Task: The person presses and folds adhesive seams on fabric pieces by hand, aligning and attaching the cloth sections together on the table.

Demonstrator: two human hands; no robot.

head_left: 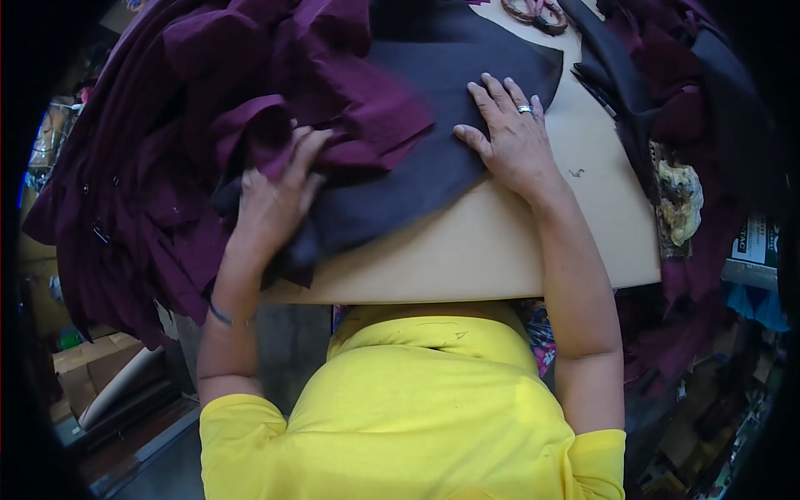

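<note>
Dark grey fabric (450,92) lies spread over the light tabletop, with maroon fabric (350,100) bunched on its left part. My right hand (512,137), a ring on one finger, rests flat on the right side of the grey fabric with its fingers spread. My left hand (279,196) is at the folded maroon fabric on the left, its fingers slightly blurred and partly bent. Whether cloth is pinched between those fingers cannot be made out.
A large maroon heap (108,192) hangs over the tabletop's (467,258) left side. Scissors (537,12) lie at the top. More dark and maroon cloth (717,92) drapes on the right, beside a yellowish-white lump (679,202). A cardboard box (96,371) stands lower left.
</note>
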